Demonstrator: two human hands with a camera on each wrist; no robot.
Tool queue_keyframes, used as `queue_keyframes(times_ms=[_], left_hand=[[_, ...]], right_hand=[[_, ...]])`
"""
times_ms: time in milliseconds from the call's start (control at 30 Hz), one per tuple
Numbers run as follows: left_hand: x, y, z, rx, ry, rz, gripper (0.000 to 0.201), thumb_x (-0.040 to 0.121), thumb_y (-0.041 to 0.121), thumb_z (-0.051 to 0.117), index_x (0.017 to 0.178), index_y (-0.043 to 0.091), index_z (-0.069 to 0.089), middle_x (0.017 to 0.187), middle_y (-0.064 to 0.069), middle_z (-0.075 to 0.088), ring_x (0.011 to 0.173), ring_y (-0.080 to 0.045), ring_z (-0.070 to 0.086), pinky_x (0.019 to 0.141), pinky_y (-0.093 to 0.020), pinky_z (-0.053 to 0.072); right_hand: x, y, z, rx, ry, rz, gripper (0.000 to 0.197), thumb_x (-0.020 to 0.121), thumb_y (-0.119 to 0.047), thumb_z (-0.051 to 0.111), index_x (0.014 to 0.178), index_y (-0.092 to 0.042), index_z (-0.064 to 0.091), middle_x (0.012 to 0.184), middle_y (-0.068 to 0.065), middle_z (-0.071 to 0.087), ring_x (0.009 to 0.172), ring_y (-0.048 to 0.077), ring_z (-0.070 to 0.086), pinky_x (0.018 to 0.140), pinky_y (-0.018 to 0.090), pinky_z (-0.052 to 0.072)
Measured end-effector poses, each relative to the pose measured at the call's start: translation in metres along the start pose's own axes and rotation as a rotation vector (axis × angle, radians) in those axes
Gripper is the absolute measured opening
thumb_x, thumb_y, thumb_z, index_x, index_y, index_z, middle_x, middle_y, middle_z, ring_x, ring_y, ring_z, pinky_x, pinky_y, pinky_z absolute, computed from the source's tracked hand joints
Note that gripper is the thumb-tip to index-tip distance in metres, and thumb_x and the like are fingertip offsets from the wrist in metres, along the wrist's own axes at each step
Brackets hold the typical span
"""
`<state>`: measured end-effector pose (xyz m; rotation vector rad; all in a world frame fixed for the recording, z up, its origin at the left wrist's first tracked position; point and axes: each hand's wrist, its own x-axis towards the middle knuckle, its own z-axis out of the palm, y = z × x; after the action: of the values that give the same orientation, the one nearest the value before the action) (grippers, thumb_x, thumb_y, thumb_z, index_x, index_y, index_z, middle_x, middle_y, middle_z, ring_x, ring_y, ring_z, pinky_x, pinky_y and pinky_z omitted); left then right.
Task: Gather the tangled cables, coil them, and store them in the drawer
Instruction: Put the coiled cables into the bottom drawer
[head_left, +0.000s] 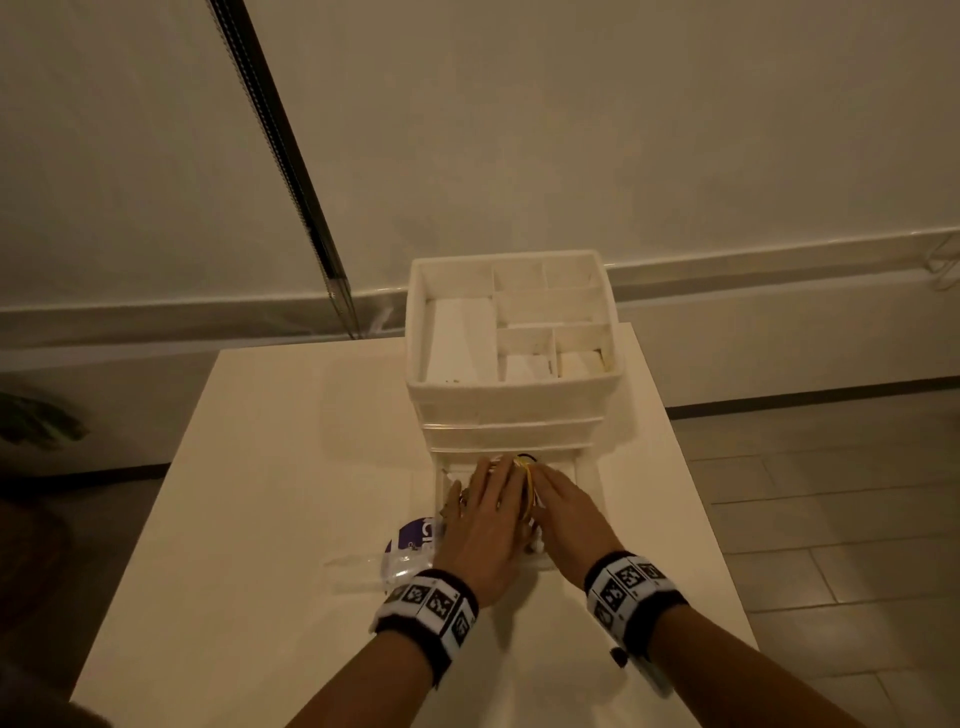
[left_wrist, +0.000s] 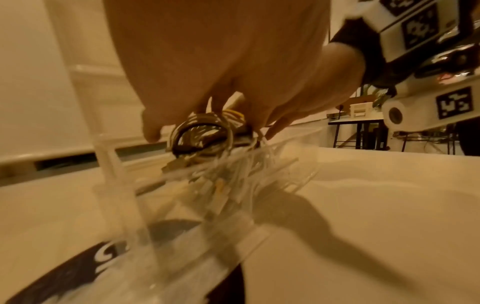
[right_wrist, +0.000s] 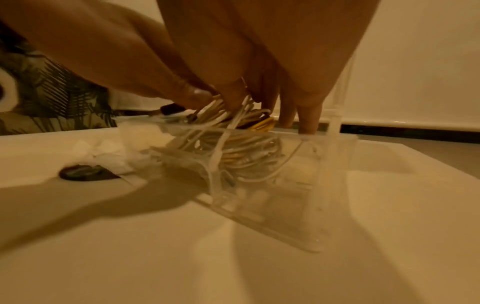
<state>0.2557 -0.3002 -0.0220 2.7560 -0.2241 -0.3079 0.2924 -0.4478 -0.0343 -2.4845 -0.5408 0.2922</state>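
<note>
Cables (right_wrist: 241, 148), a light, springy bundle, sit in the drawer (right_wrist: 315, 205) beneath both flat, pressing hands; left hand (head_left: 485, 525) and right hand (head_left: 569, 514) should bear on the coil's top, lest loops spring out.

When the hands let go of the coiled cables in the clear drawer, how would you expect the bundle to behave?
The coiled cables would probably spring up: loops already rise above the drawer rim while the left hand and right hand press them down. Loose strands look floppy and could snag when closing. The thin bundle is likely light.
</note>
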Motion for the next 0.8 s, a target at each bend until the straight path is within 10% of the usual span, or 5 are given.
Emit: queue_keyframes(times_ms=[400, 567, 800], left_hand=[[0.018, -0.030, 0.017, 0.128, -0.182, 0.009, 0.071, 0.099, 0.060, 0.021, 0.153, 0.035, -0.018, 0.161, 0.014, -0.024, 0.150, -0.025, -0.019, 0.121, -0.054, -0.001], [0.032, -0.023, 0.021, 0.102, -0.214, -0.078, 0.069, 0.099, 0.061, 0.015, 0.151, 0.034, -0.022, 0.160, 0.012, -0.028, 0.147, -0.027, -0.026, 0.120, -0.056, -0.005], [0.029, -0.018, 0.022, 0.092, -0.131, -0.137, 0.072, 0.098, 0.062, 0.012, 0.154, 0.028, -0.018, 0.163, 0.008, -0.022, 0.150, -0.028, -0.016, 0.119, -0.055, 0.001]], right_hand=[[0.001, 0.008, 0.013, -0.229, -0.232, 0.082, 0.073, 0.098, -0.034, 0.031, 0.150, -0.016, -0.017, 0.160, -0.003, -0.018, 0.149, 0.018, -0.012, 0.121, 0.038, 0.000], [0.009, 0.021, 0.014, -0.369, -0.179, 0.050, 0.067, 0.085, -0.046, -0.010, 0.146, -0.022, -0.024, 0.161, -0.003, -0.015, 0.149, 0.024, -0.010, 0.119, 0.040, -0.002], [0.014, 0.024, 0.015, -0.274, -0.106, 0.046, 0.060, 0.096, -0.039, 0.015, 0.152, -0.026, -0.003, 0.162, 0.007, 0.007, 0.147, 0.025, 0.016, 0.118, 0.039, 0.021]])
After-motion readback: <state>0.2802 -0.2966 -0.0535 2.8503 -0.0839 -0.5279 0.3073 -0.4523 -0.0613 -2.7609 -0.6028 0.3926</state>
